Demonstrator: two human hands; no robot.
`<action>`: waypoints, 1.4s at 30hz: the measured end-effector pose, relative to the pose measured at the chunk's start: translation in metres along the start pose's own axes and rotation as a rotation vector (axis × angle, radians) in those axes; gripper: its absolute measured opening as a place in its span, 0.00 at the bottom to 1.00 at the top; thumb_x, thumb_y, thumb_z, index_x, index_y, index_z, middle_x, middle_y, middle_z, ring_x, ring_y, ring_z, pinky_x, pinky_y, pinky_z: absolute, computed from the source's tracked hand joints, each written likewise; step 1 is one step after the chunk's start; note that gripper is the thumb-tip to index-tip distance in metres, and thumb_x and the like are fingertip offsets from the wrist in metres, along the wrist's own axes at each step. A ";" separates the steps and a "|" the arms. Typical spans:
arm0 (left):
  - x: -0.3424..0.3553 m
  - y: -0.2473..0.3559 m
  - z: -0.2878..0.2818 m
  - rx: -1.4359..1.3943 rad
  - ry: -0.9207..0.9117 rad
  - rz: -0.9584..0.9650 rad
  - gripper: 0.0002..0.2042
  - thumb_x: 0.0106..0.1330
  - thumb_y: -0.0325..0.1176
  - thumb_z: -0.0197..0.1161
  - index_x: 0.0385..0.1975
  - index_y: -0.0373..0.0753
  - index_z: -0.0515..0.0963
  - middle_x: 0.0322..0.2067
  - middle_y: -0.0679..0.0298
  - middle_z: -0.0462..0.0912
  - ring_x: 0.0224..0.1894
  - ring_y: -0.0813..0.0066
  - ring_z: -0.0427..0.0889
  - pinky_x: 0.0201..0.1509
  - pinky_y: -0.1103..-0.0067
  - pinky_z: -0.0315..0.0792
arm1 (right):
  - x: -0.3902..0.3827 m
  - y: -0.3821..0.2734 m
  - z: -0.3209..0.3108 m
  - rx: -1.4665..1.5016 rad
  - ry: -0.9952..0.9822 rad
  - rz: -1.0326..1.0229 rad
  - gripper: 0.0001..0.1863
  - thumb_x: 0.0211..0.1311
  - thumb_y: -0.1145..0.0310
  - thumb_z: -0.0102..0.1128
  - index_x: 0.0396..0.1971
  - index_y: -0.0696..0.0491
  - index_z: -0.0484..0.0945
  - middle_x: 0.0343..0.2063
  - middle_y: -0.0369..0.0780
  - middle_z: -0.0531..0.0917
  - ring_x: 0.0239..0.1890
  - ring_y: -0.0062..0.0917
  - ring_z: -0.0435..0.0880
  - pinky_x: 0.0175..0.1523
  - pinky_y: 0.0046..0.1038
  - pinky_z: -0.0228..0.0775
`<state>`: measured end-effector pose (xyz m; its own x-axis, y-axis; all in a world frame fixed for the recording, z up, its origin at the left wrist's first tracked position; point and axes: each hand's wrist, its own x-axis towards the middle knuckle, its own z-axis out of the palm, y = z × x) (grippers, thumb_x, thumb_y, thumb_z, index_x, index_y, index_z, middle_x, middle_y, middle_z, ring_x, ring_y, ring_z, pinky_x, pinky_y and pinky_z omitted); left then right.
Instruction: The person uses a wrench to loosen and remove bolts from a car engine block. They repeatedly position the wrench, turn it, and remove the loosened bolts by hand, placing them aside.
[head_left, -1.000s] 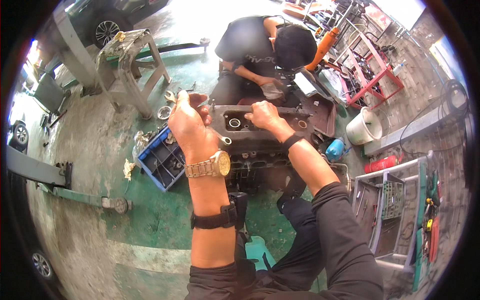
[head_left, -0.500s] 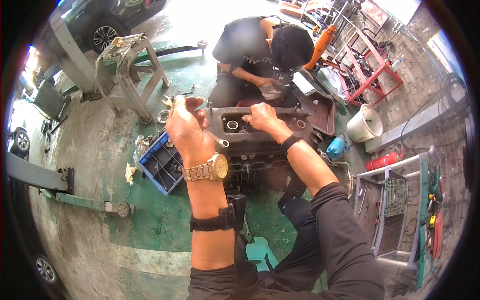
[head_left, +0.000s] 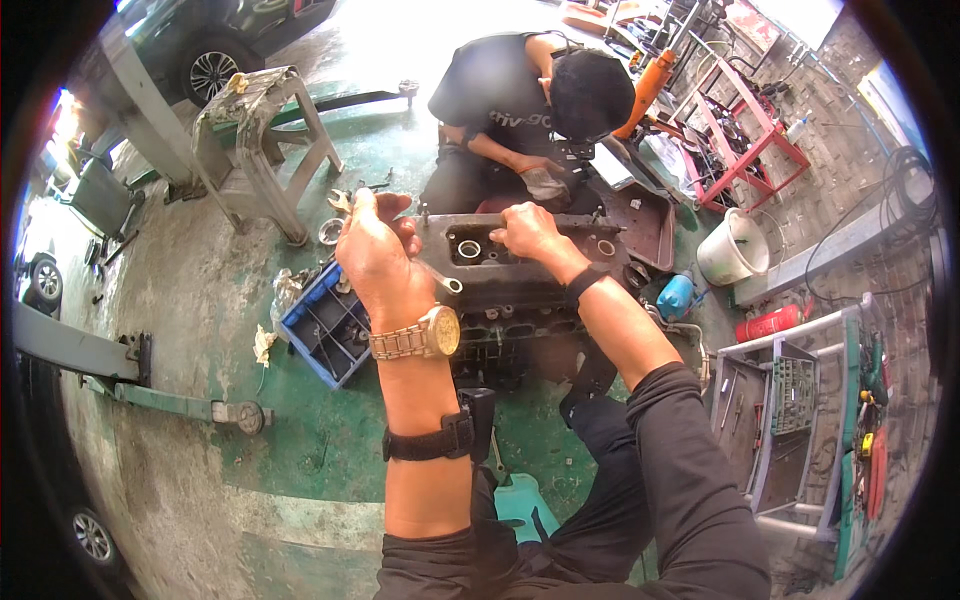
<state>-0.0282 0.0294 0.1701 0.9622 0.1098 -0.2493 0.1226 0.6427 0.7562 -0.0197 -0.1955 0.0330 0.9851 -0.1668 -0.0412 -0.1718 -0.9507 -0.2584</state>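
My left hand (head_left: 378,245) is closed round a combination wrench (head_left: 452,285); its open jaw pokes out past the thumb and its ring end shows by the wrist. The hand is above the left end of a dark, greasy engine block (head_left: 540,290). On the block's top, my right hand (head_left: 527,232) has its fingers curled, the fingertips at the edge of a recess that contains a pale ring (head_left: 467,249). Whatever those fingers hold, if anything, is hidden. A second round opening (head_left: 605,247) lies right of that hand.
Opposite me crouches a person (head_left: 500,110) in dark clothes, a gloved hand close to the block's far side. A blue divided tray (head_left: 325,325) is left of the engine, a stool (head_left: 255,150) beyond it. On the right are a white bucket (head_left: 733,247), a fire extinguisher (head_left: 770,322) and a tool cart (head_left: 790,400).
Both hands keep nearly the same pose and place. The whole view has shifted very slightly; the wrench is still in my left hand.
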 end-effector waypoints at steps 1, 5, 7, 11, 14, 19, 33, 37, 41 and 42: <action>0.000 0.000 0.000 -0.003 -0.003 0.003 0.11 0.70 0.36 0.56 0.30 0.35 0.75 0.27 0.59 0.79 0.21 0.76 0.72 0.19 0.81 0.60 | -0.001 -0.001 0.001 -0.010 0.020 0.022 0.14 0.54 0.61 0.66 0.33 0.57 0.84 0.32 0.50 0.84 0.42 0.45 0.83 0.50 0.41 0.75; -0.002 0.001 0.002 0.017 0.002 0.005 0.14 0.72 0.37 0.50 0.27 0.34 0.75 0.26 0.61 0.79 0.20 0.80 0.71 0.19 0.83 0.61 | 0.003 -0.004 0.007 -0.043 0.005 0.062 0.14 0.55 0.61 0.65 0.32 0.57 0.84 0.33 0.50 0.84 0.43 0.45 0.83 0.50 0.41 0.74; -0.002 0.001 0.003 0.018 0.008 -0.002 0.14 0.72 0.37 0.50 0.27 0.34 0.75 0.26 0.60 0.79 0.20 0.80 0.71 0.19 0.83 0.61 | 0.005 -0.002 0.008 -0.086 -0.023 0.008 0.10 0.55 0.66 0.60 0.33 0.56 0.84 0.35 0.51 0.84 0.42 0.45 0.84 0.48 0.41 0.75; -0.002 0.001 0.003 0.015 0.019 0.003 0.14 0.72 0.36 0.50 0.27 0.34 0.75 0.25 0.60 0.79 0.19 0.80 0.71 0.19 0.83 0.61 | 0.006 0.000 0.005 -0.120 -0.050 -0.059 0.10 0.55 0.70 0.57 0.33 0.57 0.83 0.35 0.51 0.84 0.41 0.45 0.84 0.46 0.40 0.76; -0.002 0.001 0.003 0.016 0.014 0.011 0.15 0.72 0.37 0.50 0.26 0.34 0.75 0.25 0.61 0.79 0.19 0.80 0.71 0.19 0.83 0.61 | 0.005 -0.005 0.002 -0.111 -0.071 -0.015 0.13 0.56 0.61 0.64 0.34 0.56 0.82 0.35 0.49 0.84 0.43 0.44 0.83 0.49 0.42 0.74; -0.002 -0.001 0.004 0.034 0.020 0.006 0.15 0.72 0.37 0.50 0.25 0.34 0.76 0.25 0.61 0.79 0.19 0.80 0.71 0.19 0.83 0.61 | 0.003 -0.025 0.006 0.019 0.179 -0.026 0.13 0.58 0.58 0.62 0.33 0.53 0.83 0.33 0.48 0.85 0.41 0.43 0.83 0.46 0.41 0.74; -0.001 0.001 0.004 -0.001 0.030 -0.025 0.12 0.71 0.37 0.55 0.30 0.34 0.75 0.26 0.59 0.79 0.20 0.76 0.71 0.18 0.82 0.60 | 0.010 -0.080 0.029 0.209 0.075 0.155 0.16 0.59 0.55 0.62 0.39 0.51 0.84 0.35 0.49 0.84 0.41 0.45 0.84 0.48 0.42 0.74; -0.001 0.001 0.004 -0.017 0.034 -0.017 0.12 0.71 0.37 0.55 0.30 0.34 0.75 0.24 0.59 0.78 0.20 0.77 0.71 0.17 0.82 0.60 | 0.010 -0.081 0.027 0.175 0.102 0.121 0.14 0.59 0.58 0.62 0.36 0.54 0.83 0.33 0.50 0.84 0.40 0.46 0.84 0.46 0.44 0.75; -0.002 0.000 0.003 -0.008 0.021 0.002 0.14 0.71 0.37 0.54 0.28 0.34 0.76 0.25 0.59 0.78 0.20 0.77 0.71 0.18 0.82 0.61 | 0.007 -0.082 0.026 0.194 0.116 0.103 0.13 0.59 0.60 0.62 0.34 0.55 0.82 0.32 0.52 0.84 0.40 0.47 0.83 0.45 0.44 0.75; -0.002 0.000 0.003 -0.003 0.013 0.001 0.14 0.71 0.37 0.54 0.28 0.34 0.76 0.25 0.59 0.78 0.20 0.77 0.70 0.18 0.82 0.61 | 0.008 -0.081 0.026 0.178 0.110 0.087 0.13 0.59 0.60 0.61 0.34 0.55 0.82 0.32 0.52 0.84 0.39 0.47 0.83 0.45 0.44 0.75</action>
<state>-0.0299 0.0274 0.1727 0.9589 0.1207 -0.2567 0.1208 0.6450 0.7546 0.0020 -0.1125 0.0286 0.9585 -0.2832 0.0325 -0.2433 -0.8720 -0.4247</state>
